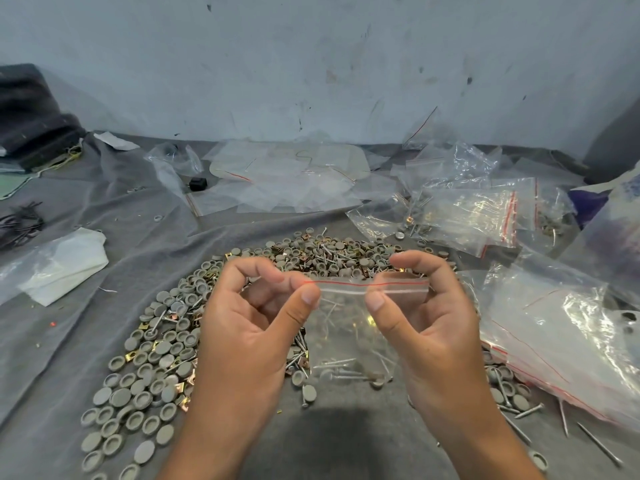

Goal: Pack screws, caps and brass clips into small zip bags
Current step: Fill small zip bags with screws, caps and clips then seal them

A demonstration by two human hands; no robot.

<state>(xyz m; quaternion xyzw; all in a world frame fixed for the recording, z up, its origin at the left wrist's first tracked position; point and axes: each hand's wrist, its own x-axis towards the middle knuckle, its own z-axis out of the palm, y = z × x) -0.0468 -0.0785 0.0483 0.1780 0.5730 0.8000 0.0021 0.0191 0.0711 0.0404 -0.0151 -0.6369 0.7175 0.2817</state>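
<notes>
Grey cloth [114, 202] covers the work surface, which meets a scuffed pale wall [311, 64] at the back. A heap of grey caps [138, 393], screws [526, 410] and brass clips [133, 356] spreads across the cloth; empty clear bags [287, 181] lie behind it and filled bags [474, 216] to the right. Both hands are raised over the heap, palms inward. The left hand [249, 327] and the right hand [426, 323] each pinch the red-lined top edge of a small zip bag [349, 334] between thumb and forefinger; screws show inside it.
</notes>
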